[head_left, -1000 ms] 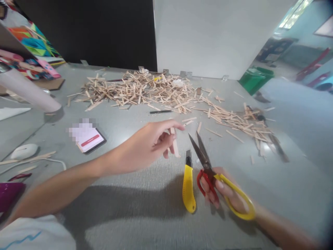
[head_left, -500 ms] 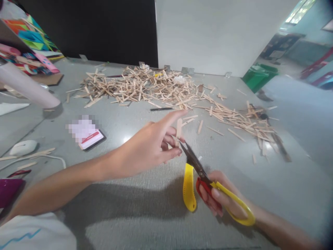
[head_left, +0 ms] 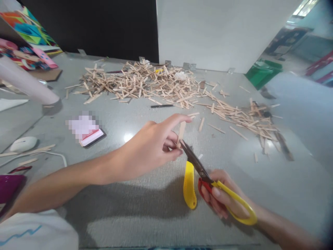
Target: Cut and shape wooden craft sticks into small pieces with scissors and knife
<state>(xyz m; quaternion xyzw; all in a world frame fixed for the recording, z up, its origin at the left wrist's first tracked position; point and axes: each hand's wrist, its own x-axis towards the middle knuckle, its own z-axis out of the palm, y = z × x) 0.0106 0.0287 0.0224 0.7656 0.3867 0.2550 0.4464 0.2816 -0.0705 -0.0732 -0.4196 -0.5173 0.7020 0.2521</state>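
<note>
With the held stick [head_left: 182, 130] as the clock's centre, a white sleeve [head_left: 39, 231] lies nearest, at 8 o'clock. At 5 o'clock the right hand [head_left: 217, 192] has its grip closed around the scissors [head_left: 199, 169], with fingers in the red and yellow handles. The blades slant up toward 11 o'clock, almost together, their tips at the stick's near end. The yellow cutter [head_left: 190, 187] lies on the table [head_left: 125, 225] at 6 o'clock, its upper part hidden behind the scissors.

The left hand [head_left: 156, 146] comes in from 8 o'clock, its grip pinching the stick, which stands roughly upright between the fingers; the index finger reaches out beyond it. A purple item [head_left: 11, 187] is between 8 and 9 o'clock. At 9 o'clock are a phone [head_left: 92, 135] and, farther out, a white mouse [head_left: 23, 144].

Beyond the left hand, a black pen [head_left: 161, 106] lies between 10 and 11 o'clock, close to the large stick pile [head_left: 140, 83] at 11. Looser sticks [head_left: 244, 121] spread between 2 and 3. A green bin [head_left: 262, 74] stands at 2 o'clock. Farthest back, a black panel [head_left: 104, 31] rises at 11, and a white panel [head_left: 208, 34] at 1.
</note>
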